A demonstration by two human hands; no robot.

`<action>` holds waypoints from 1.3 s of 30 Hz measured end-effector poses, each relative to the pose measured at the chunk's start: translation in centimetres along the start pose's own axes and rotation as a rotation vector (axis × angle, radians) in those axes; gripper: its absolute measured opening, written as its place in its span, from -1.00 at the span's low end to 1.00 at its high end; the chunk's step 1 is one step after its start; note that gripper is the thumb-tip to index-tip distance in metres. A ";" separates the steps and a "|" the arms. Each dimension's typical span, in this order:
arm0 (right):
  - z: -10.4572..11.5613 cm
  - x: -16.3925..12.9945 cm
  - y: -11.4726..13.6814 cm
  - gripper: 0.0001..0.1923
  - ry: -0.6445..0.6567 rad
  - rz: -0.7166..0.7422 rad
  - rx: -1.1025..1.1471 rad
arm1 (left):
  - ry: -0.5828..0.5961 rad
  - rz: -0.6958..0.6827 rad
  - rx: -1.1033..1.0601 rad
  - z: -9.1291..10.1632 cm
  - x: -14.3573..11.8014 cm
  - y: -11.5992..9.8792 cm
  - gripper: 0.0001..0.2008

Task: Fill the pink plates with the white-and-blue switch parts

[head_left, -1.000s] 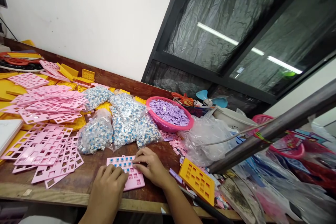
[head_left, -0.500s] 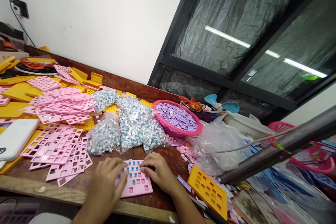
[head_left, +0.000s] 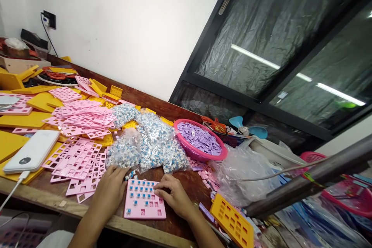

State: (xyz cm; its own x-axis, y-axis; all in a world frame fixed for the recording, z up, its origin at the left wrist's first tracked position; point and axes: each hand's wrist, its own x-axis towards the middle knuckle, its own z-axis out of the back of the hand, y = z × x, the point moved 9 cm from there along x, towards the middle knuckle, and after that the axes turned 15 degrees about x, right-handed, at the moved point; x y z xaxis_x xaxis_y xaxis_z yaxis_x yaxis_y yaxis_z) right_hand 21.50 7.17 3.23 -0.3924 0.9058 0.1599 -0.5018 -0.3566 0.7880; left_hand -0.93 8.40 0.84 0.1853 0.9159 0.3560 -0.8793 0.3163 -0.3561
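Both hands (head_left: 139, 193) flat, flanking the pink plate (head_left: 144, 204).

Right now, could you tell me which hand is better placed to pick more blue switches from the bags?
Probably the left hand: it touches the nearest bag of switches, while the right hand rests on the pink plate.

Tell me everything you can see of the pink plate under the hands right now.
The pink plate is a flat rectangle that looks like moulded plastic, lying near the front edge of the wooden table. A grid of square holes covers it; most upper holes hold small blue-topped switches, while several in the bottom rows are open. The right hand rests its fingertips on the right edge. The left hand lies just left of it; contact is unclear.
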 end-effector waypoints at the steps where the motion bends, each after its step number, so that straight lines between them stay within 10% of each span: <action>1: -0.3 0.4 0.7 -0.85 0.021 0.011 -0.010 | -0.003 -0.006 -0.018 0.0 0.0 0.1 -0.62; 8: -2.9 5.5 5.3 -0.80 0.152 0.129 -0.128 | 0.030 -0.002 0.005 0.6 0.1 0.2 -0.74; 19: -7.0 10.4 4.2 -0.67 0.449 0.140 -0.324 | -0.019 0.040 -0.397 1.2 -0.1 1.4 -0.67; 32: 0.4 3.7 5.7 -0.84 0.282 0.063 -0.252 | 0.189 -0.055 -0.553 2.7 -1.5 -0.6 -0.81; 39: -0.3 -0.8 3.4 -0.86 0.297 0.029 -0.284 | 0.219 -0.142 -0.422 1.8 -2.3 -2.7 -0.75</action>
State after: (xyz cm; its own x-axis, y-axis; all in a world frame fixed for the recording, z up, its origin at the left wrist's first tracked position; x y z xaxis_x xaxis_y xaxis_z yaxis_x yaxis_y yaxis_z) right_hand 19.87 5.17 5.64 -0.5941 0.8038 -0.0312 -0.6638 -0.4680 0.5835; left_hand 0.22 5.02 2.53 0.4182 0.8726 0.2523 -0.5924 0.4726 -0.6524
